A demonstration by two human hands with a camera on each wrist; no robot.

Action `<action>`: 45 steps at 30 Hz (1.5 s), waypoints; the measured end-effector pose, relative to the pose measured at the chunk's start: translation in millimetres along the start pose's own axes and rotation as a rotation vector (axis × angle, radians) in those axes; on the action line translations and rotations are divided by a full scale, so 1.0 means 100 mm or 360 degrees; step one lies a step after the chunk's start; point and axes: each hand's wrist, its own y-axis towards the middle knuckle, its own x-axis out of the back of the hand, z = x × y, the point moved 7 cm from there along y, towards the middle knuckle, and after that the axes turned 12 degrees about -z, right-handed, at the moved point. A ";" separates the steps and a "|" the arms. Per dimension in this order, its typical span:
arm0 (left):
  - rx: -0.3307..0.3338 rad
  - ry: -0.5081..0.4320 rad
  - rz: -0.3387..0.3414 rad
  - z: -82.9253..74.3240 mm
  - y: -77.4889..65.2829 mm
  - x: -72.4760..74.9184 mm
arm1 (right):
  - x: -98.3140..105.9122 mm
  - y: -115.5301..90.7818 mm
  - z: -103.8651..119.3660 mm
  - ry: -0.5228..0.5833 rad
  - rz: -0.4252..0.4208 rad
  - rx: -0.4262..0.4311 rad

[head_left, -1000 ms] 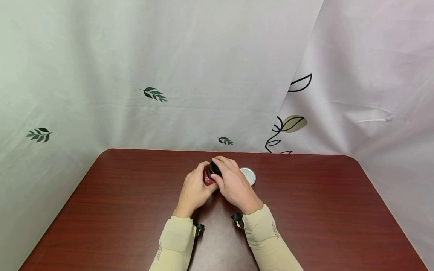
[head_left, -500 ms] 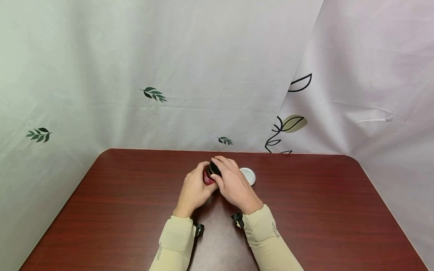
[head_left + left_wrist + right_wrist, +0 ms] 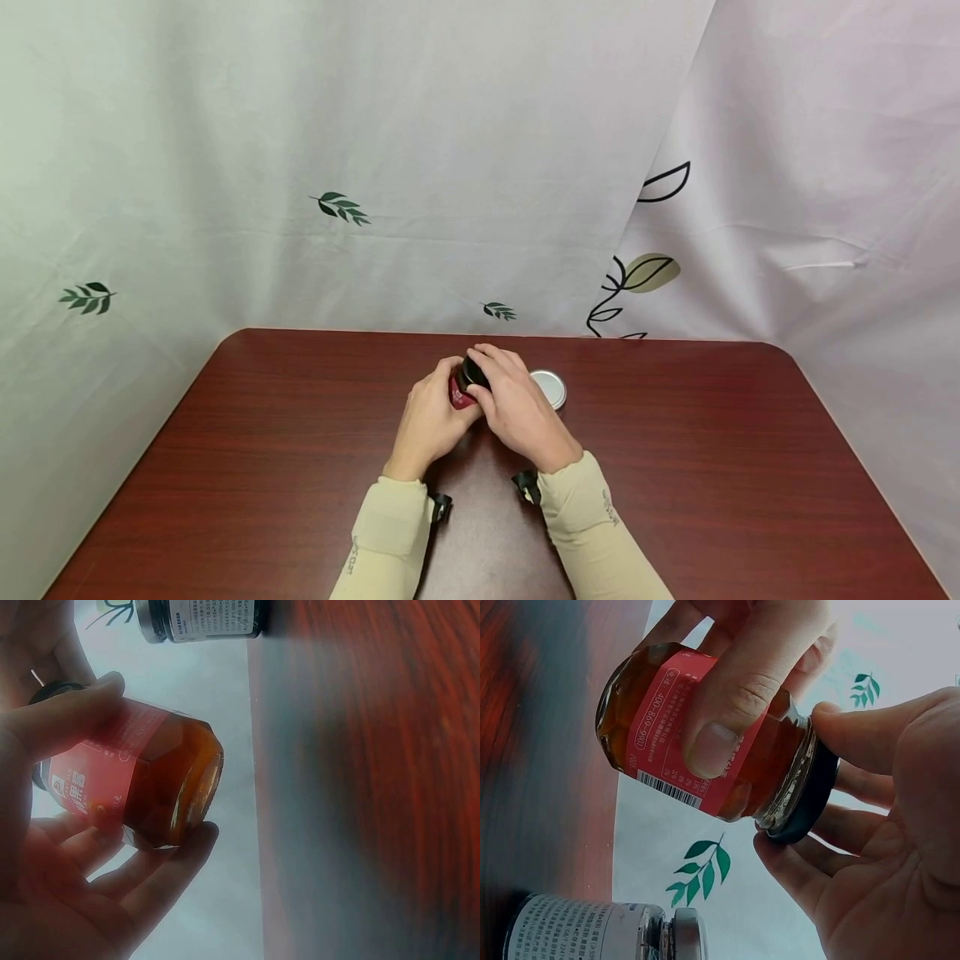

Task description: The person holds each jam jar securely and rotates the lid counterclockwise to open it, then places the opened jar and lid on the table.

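Observation:
A small faceted glass jar point(image 3: 739, 784) with amber contents and a red label is held tilted on its side, its base apart from the tabletop in both wrist views. My left hand point(image 3: 431, 423) grips the jar's body, the thumb lying over the label. With curled fingers and thumb, my right hand point(image 3: 527, 415) holds the rim of the black lid point(image 3: 811, 796). That lid sits on the jar's mouth. From the head view, only part of the red label and the lid's top show between the hands.
Just right of my right hand stands a second jar point(image 3: 549, 388) with a silver-white lid and a printed white label, partly hidden by that hand. The dark red wooden table point(image 3: 705, 467) ends at a leaf-patterned white curtain point(image 3: 420, 150) behind.

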 end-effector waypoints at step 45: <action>-0.0005 -0.0008 0.0000 0.01 0.00 0.00 | 0.00 -0.01 0.01 0.0065 0.0006 0.0016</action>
